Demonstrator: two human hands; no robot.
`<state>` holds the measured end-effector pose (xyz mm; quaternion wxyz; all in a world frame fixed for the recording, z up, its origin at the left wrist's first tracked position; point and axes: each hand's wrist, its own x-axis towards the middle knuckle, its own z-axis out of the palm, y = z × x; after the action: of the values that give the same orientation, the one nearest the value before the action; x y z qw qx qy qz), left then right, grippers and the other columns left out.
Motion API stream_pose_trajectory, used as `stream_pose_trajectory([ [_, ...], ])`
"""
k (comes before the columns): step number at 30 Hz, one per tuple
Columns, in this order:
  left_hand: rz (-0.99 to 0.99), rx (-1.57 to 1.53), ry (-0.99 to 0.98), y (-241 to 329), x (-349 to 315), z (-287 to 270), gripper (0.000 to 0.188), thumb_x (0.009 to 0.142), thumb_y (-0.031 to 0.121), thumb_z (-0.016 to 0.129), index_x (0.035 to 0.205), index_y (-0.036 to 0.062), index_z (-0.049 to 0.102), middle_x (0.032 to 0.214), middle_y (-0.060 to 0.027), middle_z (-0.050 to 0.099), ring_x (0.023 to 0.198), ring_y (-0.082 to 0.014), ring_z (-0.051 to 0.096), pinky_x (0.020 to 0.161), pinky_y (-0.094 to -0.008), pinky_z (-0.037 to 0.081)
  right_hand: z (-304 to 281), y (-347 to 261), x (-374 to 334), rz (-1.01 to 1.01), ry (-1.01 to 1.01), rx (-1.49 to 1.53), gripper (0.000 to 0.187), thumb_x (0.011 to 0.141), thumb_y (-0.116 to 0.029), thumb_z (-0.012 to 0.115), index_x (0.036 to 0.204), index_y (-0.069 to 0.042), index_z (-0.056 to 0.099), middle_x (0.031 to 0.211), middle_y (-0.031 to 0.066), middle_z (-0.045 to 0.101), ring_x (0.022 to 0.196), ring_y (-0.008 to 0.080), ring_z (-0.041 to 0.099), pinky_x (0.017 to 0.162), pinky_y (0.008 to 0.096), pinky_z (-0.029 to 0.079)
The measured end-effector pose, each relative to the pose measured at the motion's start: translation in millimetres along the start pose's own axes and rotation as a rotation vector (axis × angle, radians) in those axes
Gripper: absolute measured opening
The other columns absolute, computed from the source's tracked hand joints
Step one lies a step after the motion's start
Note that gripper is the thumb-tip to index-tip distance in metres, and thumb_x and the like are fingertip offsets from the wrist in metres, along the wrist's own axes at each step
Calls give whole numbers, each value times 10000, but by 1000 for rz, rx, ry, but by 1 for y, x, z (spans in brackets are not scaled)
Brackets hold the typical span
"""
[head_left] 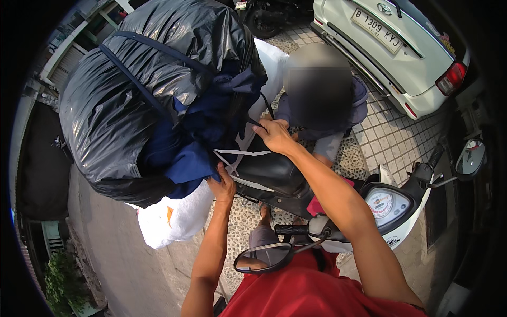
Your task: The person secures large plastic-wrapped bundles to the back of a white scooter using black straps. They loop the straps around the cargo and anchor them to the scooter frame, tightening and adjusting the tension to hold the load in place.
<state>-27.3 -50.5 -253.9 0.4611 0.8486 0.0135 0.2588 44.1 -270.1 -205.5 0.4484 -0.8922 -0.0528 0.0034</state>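
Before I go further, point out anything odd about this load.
The dark blue cloth looks out of place: it bunches out, uncovered and rumpled, at the end of the black plastic bundle nearest the scooter seat, while plastic wraps most of the rest. I see no clear spill.

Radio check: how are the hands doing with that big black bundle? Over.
Left hand at blue cloth, grip unclear. Right hand pinching dark strap. Black bundle behind scooter seat, blue bands across it. Another person close beside right hand.
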Motion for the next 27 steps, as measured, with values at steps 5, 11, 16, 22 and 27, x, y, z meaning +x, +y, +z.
stream_pose_trajectory([
  [5, 125, 48, 15, -8, -1, 8, 304, 1025, 289, 438, 898, 21, 505, 714, -167, 559, 615, -289, 543, 576, -377, 431, 24, -23, -35, -36, 95, 146, 507, 1020, -417, 413, 843, 32, 569, 665, 169, 599, 677, 313, 620, 654, 407, 457],
  [11, -133, 52, -69, 31, -6, -11, 276, 1007, 261, 486, 907, 13, 554, 620, -172, 552, 526, -344, 545, 519, -409, 412, 29, -44, -53, 33, 76, 279, 485, 1011, -358, 424, 816, 56, 587, 671, 238, 603, 658, 397, 627, 626, 449, 465],
  [16, 293, 472, -369, 152, 0, -93, 202, 899, 145, 630, 1016, -18, 658, 820, -151, 671, 714, -284, 662, 656, -326, 517, 32, -38, -50, 99, 25, 211, 511, 1015, -374, 399, 915, 83, 604, 799, 305, 616, 806, 453, 618, 721, 474, 460],
  [22, 478, 293, -206, 201, 45, -33, 588, 728, 3, 683, 1289, -31, 510, 1258, -176, 519, 1150, -357, 498, 895, -429, 465, 32, -25, -54, -47, 43, 360, 463, 1004, -325, 437, 884, 92, 601, 760, 300, 599, 764, 448, 611, 686, 459, 447],
  [27, 812, 555, 78, 146, 67, 9, 707, 611, 19, 697, 1297, -5, 530, 1165, -122, 588, 1018, -285, 548, 852, -387, 393, 19, -32, -76, -29, 133, 164, 449, 1020, -314, 441, 837, 71, 585, 715, 228, 617, 666, 363, 611, 652, 443, 468],
])
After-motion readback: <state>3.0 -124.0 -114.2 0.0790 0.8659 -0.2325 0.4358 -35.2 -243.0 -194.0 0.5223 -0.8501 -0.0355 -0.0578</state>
